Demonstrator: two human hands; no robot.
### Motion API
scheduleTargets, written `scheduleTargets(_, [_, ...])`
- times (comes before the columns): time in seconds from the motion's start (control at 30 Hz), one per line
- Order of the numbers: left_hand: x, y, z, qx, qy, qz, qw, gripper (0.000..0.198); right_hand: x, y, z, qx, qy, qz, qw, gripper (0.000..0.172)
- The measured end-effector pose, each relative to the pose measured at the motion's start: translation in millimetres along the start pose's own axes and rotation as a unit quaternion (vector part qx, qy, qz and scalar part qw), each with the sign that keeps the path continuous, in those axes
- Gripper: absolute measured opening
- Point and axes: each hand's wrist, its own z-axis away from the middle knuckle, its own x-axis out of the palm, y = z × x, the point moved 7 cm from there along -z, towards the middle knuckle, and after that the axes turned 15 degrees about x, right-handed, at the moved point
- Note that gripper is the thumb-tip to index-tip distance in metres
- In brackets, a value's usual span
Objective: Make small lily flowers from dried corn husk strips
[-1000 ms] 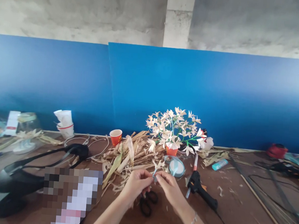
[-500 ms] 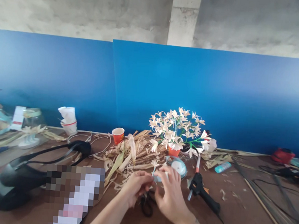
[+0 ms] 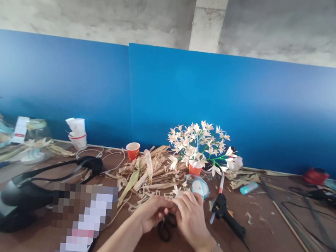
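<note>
A small cream flower (image 3: 177,189), which looks made of dried husk, stands up just above my fingertips. My left hand (image 3: 153,214) is closed in a pinch at its base, where the stem is covered by fingers. Against it lies my right hand (image 3: 190,217), fingers bent together over the same spot, hiding whatever they grip. Black-handled scissors (image 3: 164,230) rest on the table beneath both hands, partly covered. Just beyond my right hand is a clear round spool (image 3: 200,188) with a white centre. Behind it, a bunch of similar flowers (image 3: 198,144) stands in a red cup (image 3: 195,169).
A heap of dried husks (image 3: 155,171) lies beyond my left hand, near a red paper cup (image 3: 133,151). To the right is a black glue gun (image 3: 227,216) with its cord. A black strapped device (image 3: 13,207) lies left. A blue partition (image 3: 217,91) stands behind.
My right hand has turned and closed over the fingers of my left. The pale blue strip seen between the hands is now hidden, and the flower sits slightly lower.
</note>
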Motion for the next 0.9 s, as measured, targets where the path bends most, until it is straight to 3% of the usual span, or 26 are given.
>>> scheduleTargets(0.1, [3.0,8,4,0.026,-0.024,-0.035,0.999,0.009,2,-1,0,-0.007,-0.012,0.009,1.0,0.017])
scheduleTargets(0.27, [-0.4,17,3,0.061,0.012,-0.08,0.995,0.016,2,-2,-1,-0.005,-0.026,0.026,0.999,0.015])
scheduleTargets(0.43, [-0.4,9,1,0.015,-0.007,-0.038,0.999,0.02,-6,-3,-3,-0.009,0.01,0.024,1.0,0.013])
scheduleTargets(0.6, [-1.8,15,-1,0.078,-0.003,-0.119,0.99,0.022,-12,5,-5,0.036,0.044,-0.04,0.998,0.017])
scheduleTargets(0.67, [-3.4,31,1,0.164,0.029,-0.227,0.959,0.02,-12,18,-6,0.094,0.055,-0.09,0.99,0.016])
scheduleTargets(0.7, [-3.1,44,4,0.234,0.054,-0.291,0.926,0.019,-11,26,-6,0.129,0.058,-0.12,0.983,0.016])
scheduleTargets(0.77, [5.2,71,19,0.404,0.084,-0.394,0.821,0.017,-4,43,-6,0.204,0.047,-0.187,0.96,0.015])
scheduleTargets(0.8, [9.8,77,25,0.452,0.086,-0.427,0.778,0.02,1,51,-6,0.238,0.031,-0.22,0.946,0.015])
scheduleTargets(0.83, [14.2,79,28,0.478,0.076,-0.455,0.748,0.023,7,56,-6,0.267,0.011,-0.249,0.931,0.016])
scheduleTargets(0.9, [19.5,75,27,0.477,0.046,-0.501,0.72,0.024,16,61,-6,0.299,-0.031,-0.29,0.908,0.018])
